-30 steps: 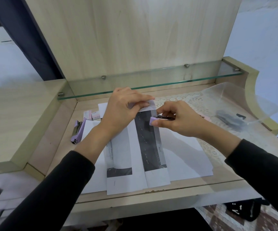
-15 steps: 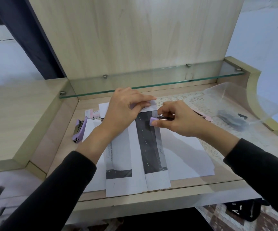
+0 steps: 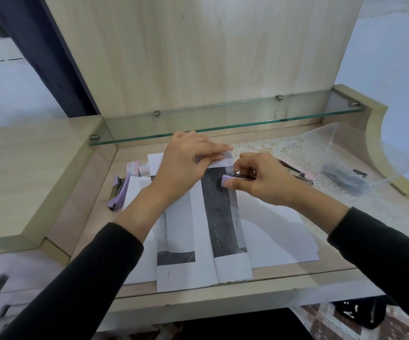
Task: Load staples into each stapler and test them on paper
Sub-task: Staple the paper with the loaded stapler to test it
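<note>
Right-hand grip (image 3: 259, 182) is clamped around a small lilac stapler (image 3: 235, 179), thumb beneath its lilac nose and fingers curled over the metal top, with the nose set over the right edge of the dark-printed paper strip (image 3: 223, 217). Left-hand grip (image 3: 186, 163) is closed on the far end of that same strip, fingertips (image 3: 219, 157) pinching and pressing the white upper margin flat against the bench (image 3: 333, 241). A faint line of staples runs lengthwise down the dark band of the strip (too small to count).

Several more sheets lie under and beside it: a second strip (image 3: 176, 241) with a dark bar near its lower end sits to the left, partly under the left wrist, and a plain white sheet (image 3: 284, 236) spreads out to the right.

Another lilac stapler (image 3: 117, 193) lies on the bench at the far left, apart from the papers, its length pointing roughly away from the person. Two small staple boxes (image 3: 138, 168) stand just beyond it, near the back edge. A pink stapler (image 3: 299, 174) rests on a lace mat (image 3: 284, 149) behind the right hand. Farther right stands a clear plastic tub (image 3: 345, 143) holding dark items I cannot identify. A glass shelf (image 3: 223, 119) spans the back above the bench.
</note>
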### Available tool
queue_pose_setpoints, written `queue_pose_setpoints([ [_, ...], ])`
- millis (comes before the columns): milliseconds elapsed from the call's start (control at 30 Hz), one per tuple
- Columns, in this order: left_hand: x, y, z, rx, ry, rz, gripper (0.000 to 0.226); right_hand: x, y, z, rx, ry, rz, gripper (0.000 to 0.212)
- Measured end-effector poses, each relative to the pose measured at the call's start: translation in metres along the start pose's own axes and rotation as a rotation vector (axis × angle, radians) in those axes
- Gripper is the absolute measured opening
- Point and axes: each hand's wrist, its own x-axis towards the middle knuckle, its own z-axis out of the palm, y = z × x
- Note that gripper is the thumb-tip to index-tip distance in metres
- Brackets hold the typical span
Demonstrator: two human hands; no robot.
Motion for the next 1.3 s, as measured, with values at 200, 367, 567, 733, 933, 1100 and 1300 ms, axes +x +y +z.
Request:
queue_pose_setpoints([
  [200, -0.002, -0.005, -0.002, 0.013, -0.001, -0.036, 0.024, -0.008, 0.010, -0.002, 0.055, -0.037, 0.016, 0.038],
  [367, -0.001, -0.008, 0.000, 0.026, 0.002, -0.063, 0.020, -0.014, 0.017, -0.009, 0.095, -0.028, 0.075, 0.026],
  [567, -0.003, -0.015, 0.012, 0.081, -0.056, -0.134, 0.028, -0.023, 0.030, -0.019, 0.142, -0.010, 0.153, 0.015],
  [733, -0.016, -0.018, 0.026, 0.151, -0.191, -0.236, 0.041, -0.036, 0.048, -0.020, 0.148, -0.008, 0.219, 0.019],
  [933, -0.048, 0.007, 0.027, 0.069, -0.368, -0.285, 0.021, -0.047, 0.060, -0.022, 0.094, 0.000, 0.234, 0.021],
  [1100, -0.071, 0.029, 0.025, 0.021, -0.578, -0.338, 0.038, -0.049, 0.066, -0.022, -0.002, 0.000, 0.200, 0.019],
  [1300, -0.080, 0.033, 0.029, 0.190, -0.791, -0.374, 0.060, -0.045, 0.070, -0.016, -0.228, -0.081, 0.174, 0.026],
])
